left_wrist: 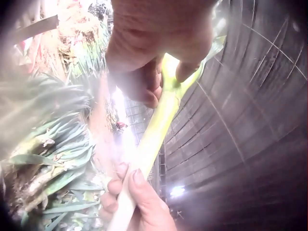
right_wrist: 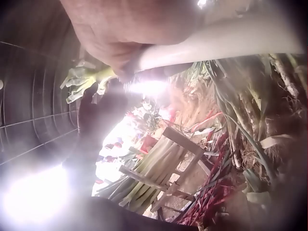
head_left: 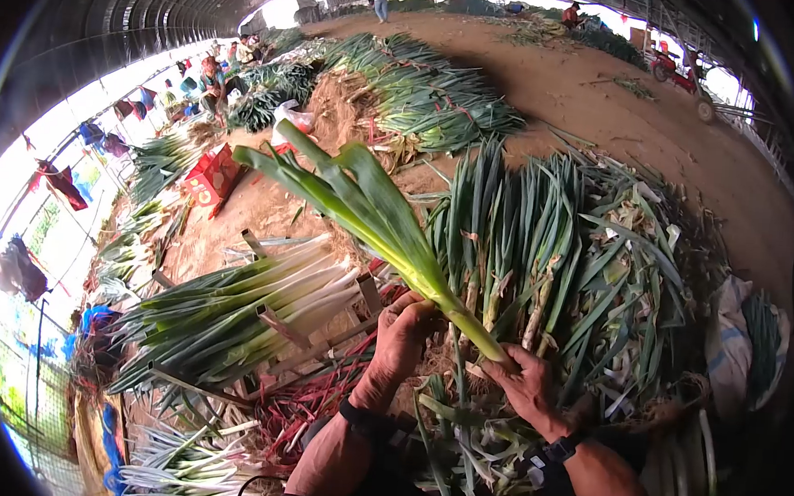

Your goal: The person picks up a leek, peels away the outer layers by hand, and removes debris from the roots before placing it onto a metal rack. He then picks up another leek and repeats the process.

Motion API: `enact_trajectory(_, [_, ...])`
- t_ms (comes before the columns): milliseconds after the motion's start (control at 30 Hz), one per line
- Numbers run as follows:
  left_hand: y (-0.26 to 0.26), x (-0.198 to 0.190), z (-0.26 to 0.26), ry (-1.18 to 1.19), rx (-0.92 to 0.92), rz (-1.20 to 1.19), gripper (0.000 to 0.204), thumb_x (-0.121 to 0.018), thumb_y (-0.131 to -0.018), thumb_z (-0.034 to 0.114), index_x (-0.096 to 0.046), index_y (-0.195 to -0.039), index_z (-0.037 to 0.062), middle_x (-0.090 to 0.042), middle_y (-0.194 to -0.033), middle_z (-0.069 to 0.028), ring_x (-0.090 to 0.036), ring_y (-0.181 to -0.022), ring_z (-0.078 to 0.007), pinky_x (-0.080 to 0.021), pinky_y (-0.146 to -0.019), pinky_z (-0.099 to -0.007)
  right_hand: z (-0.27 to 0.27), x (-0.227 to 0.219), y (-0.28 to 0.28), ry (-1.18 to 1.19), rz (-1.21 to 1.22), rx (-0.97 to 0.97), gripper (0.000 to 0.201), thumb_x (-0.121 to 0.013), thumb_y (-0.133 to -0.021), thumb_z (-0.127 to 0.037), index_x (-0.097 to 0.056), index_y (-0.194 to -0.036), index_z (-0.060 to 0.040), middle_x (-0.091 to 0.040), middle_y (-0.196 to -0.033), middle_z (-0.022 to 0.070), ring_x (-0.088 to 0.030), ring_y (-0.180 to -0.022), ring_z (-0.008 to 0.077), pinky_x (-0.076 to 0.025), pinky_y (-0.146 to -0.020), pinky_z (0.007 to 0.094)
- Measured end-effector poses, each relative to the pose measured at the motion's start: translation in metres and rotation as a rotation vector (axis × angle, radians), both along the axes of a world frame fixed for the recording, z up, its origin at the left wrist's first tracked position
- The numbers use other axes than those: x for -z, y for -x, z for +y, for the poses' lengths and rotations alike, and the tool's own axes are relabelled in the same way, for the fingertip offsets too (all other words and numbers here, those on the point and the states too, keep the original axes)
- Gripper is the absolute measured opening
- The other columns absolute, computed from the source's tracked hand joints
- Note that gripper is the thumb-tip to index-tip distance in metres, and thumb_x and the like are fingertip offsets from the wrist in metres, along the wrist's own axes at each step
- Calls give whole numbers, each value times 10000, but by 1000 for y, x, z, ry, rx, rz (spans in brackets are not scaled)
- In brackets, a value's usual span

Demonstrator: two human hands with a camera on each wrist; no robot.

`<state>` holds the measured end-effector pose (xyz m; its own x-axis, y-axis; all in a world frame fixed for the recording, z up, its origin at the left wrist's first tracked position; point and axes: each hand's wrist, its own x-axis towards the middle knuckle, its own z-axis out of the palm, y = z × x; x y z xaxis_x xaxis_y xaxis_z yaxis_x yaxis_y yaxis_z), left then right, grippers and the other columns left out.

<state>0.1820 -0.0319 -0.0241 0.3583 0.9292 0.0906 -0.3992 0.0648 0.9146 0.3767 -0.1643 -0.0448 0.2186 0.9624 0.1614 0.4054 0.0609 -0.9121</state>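
"Lying leftmost: which entries?"

"One rack point(head_left: 283, 326), slatted, with a load of long leeks point(head_left: 258, 285), green ends to the left, pale ends to the right. Left hand the nearer to it."

"Next, the held piece?"

"One leek point(head_left: 431, 282), single, raised in front of the body, in both hands. Long axis slanting: leaves point(head_left: 355, 191) fanned to the upper left, pointing away from the person; shaft point(head_left: 469, 327) running down to the lower right, back toward the body."

"Left hand point(head_left: 400, 339): state and pose?"

"Closed on the leek at the neck, just below the spread of the leaves; fingers curled round it. Forearm rising from the lower edge, leaning slightly right. Leaves extend beyond this grip, up and leftward; shaft leaves it toward the other hand."

"Right hand point(head_left: 525, 388)?"

"Pinching the pale lower shaft, thumb against one side, fingers bent behind. Forearm coming up from the lower right, angled in to the left. Nearer hand to the base; whether roots remain at the tip, cannot tell."

"Key relation, in your judgement?"

"Neck at left hand, pale end at right, a bare length of shaft between; the two grips apart, not touching."

"Rightmost entry?"

"Bunches point(head_left: 507, 227) of green leeks, standing close together, beyond the right hand."
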Motion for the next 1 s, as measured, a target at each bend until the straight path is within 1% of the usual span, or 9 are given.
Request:
enact_trajectory(67, [5,-2,0,190,60,-129,131,-603,-942,82,-662,-986,-26,-670,-903,-66,-646,-797,-139,-526,-722,-261,-2,-4,6,28,21,-19,328,-737,-918,-270,-681,-1091,3,-615,-789,8,-529,-737,71,-462,-670,267])
enact_trajectory(100, [7,0,0,-29,7,-1,195,-600,-942,150,-657,-971,-34,-693,-893,-84,-642,-754,-132,-527,-690,-263,-2,-4,10,17,55,-19,326,-740,-912,-274,-687,-1077,2,-602,-762,26,-519,-704,84,-456,-649,283])
enact_trajectory(233, [10,6,-1,108,-19,-99,206,-574,-928,124,-663,-947,-61,-712,-830,-109,-671,-716,-154,-549,-702,-267,-2,5,12,8,32,-71,325,-734,-916,-280,-691,-1069,4,-588,-736,24,-505,-671,98,-448,-632,305])
enact_trajectory(433, [8,14,-4,149,-95,-78,199,-585,-917,132,-669,-950,-45,-704,-838,-89,-653,-707,-144,-531,-690,-283,-7,4,11,241,82,-138,324,-730,-923,-290,-697,-1094,-17,-638,-769,25,-507,-624,76,-431,-574,275])
enact_trajectory(567, [9,21,-4,262,-79,-197,188,-562,-929,142,-641,-964,-25,-681,-840,-85,-652,-704,-180,-543,-680,-327,-8,-1,14,397,790,-356,435,-737,-910,-337,-655,-1147,19,-664,-772,67,-546,-584,93,-430,-518,244])
enact_trajectory(633, [6,28,-3,389,69,-354,203,-556,-940,172,-624,-995,-11,-671,-862,-86,-654,-736,-203,-549,-684,-353,-7,-9,8,550,1096,-535,499,-739,-903,-358,-629,-1176,45,-672,-780,85,-559,-568,108,-435,-501,238])
enact_trajectory(700, [3,30,-2,459,182,-411,279,-553,-966,258,-606,-1061,1,-669,-913,-91,-657,-814,-235,-554,-700,-387,-6,-6,6,582,1051,-601,531,-740,-897,-369,-619,-1184,61,-673,-793,95,-543,-552,106,-427,-493,236])
enact_trajectory(800, [0,19,-10,449,151,-303,361,-522,-975,319,-612,-1117,-1,-691,-968,-105,-647,-831,-211,-512,-695,-341,-4,-11,10,624,882,-569,498,-750,-898,-332,-624,-1189,52,-674,-801,86,-522,-536,91,-416,-486,237])
enact_trajectory(1000, [5,7,-10,366,-58,-197,248,-649,-941,175,-623,-1063,-39,-666,-858,-87,-659,-667,-180,-584,-616,-317,-2,12,24,392,591,-309,357,-760,-894,-277,-670,-1079,14,-645,-759,35,-518,-555,70,-418,-504,231])
